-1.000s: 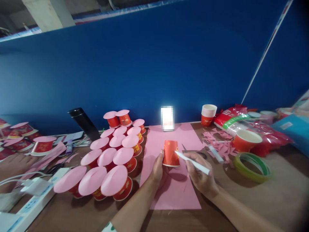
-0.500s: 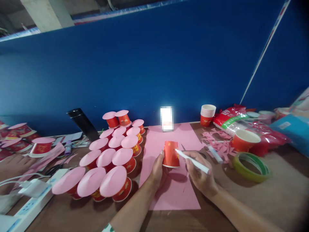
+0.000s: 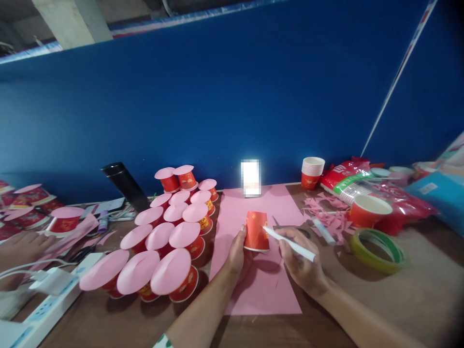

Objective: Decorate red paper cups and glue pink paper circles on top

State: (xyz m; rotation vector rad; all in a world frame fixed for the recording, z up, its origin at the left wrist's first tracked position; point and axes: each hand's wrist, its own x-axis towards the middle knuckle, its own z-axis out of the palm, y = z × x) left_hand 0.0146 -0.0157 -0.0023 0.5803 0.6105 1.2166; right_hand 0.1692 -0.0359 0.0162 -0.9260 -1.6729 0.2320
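Note:
An upside-down red paper cup (image 3: 255, 231) stands on a pink paper sheet (image 3: 253, 285) in the middle of the table. My left hand (image 3: 237, 253) is closed round the cup's left side and holds it down. My right hand (image 3: 300, 261) grips a white pen (image 3: 290, 244) whose tip touches the cup's right side near the base. Black scissors (image 3: 290, 227) lie partly hidden behind my right hand.
Several inverted red cups topped with pink discs (image 3: 170, 241) crowd the left. A black flask (image 3: 125, 186), a power strip (image 3: 47, 295) and another person's hand (image 3: 18, 246) are further left. A cup stack (image 3: 312, 173), a red cup (image 3: 368, 210), pink scraps (image 3: 326, 212), a green tape roll (image 3: 379, 244) and a cup packet (image 3: 362, 186) sit right.
The pen tip has shifted slightly along the cup's right side. My left hand and the cup have stayed in place.

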